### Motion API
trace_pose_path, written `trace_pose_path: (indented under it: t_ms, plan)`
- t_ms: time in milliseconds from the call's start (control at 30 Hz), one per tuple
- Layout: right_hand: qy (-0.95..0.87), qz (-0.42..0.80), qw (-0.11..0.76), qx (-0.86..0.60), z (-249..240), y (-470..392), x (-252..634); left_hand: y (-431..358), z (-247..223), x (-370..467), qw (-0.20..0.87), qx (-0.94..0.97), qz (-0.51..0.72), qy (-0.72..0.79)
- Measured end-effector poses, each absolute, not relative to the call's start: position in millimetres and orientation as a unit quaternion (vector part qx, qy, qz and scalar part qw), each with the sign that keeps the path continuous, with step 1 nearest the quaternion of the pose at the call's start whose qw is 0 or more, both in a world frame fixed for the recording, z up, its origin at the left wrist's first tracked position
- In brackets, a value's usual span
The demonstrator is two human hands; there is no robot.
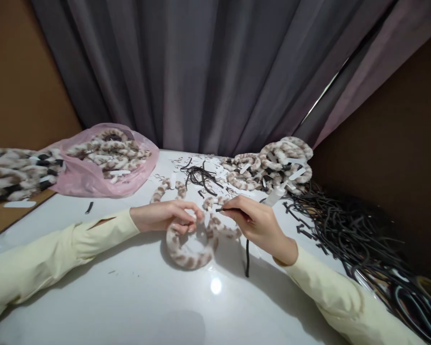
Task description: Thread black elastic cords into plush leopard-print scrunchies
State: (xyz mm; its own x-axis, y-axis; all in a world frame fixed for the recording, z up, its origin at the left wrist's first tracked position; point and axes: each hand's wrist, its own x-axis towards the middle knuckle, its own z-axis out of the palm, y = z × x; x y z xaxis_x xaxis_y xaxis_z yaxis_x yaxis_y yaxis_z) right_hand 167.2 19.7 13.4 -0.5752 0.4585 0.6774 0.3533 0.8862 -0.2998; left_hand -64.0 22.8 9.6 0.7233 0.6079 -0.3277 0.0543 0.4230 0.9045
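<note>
L pile: furry loops (3, 178) w/ black bands are lying at far L; I'm rating these further along, judgement only.
Pink bag: pink bag (93, 190) is standing open, holding more furry loops, white tags showing.
Short offcut: one black piece (89, 208) is lying loose nr my L sleeve.
L hand: my left hand (161, 216) is curling its fingers on the upper L part of the furry ring (194, 261); exact fingertip contact is partly hidden.
Ring: it's resting on the white table (129, 287), betw. my hands. Am judging it unfinished, approx. mid-job.
Behind ring: a furry arch (157, 192) is crowding my L hand; thin black cords (201, 177) are lying loose further back.
R hand: my right hand (260, 225) is pinching a black cord end (220, 210), apart from L hand; a black length (247, 258) is hanging below, same pc. unconfirmed.
R side: furry heap (287, 148), white bottle (276, 194) and tangled cord heap (345, 235) are sitting nr my R arm; cords are hemming in that side. Am reading unused cord as work outstanding.
</note>
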Motion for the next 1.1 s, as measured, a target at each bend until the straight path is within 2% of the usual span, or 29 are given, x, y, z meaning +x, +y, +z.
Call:
trace_pose_path:
  t_ms: [233,400,800,967,1100]
  plan:
    - [-0.939,0.077,0.280,-0.184,39.1,21.8,158.7,23.6,29.1,-53.4,0.697,0.637,0.088,0.317]
    - [-0.947,0.085,0.245,-0.190,33.3,25.4,153.5,17.5,34.8,-55.0,0.635,0.693,0.083,0.331]
    - [-0.943,0.080,0.255,-0.199,23.2,23.0,146.8,14.0,29.0,-48.3,0.673,0.648,0.139,0.330]
    - [-0.940,0.093,0.255,-0.205,24.9,23.8,147.5,7.4,25.7,-44.6,0.619,0.685,0.156,0.351]
    - [-0.936,0.110,0.278,-0.187,24.9,25.5,149.2,2.0,22.7,-42.2,0.501,0.757,0.175,0.381]
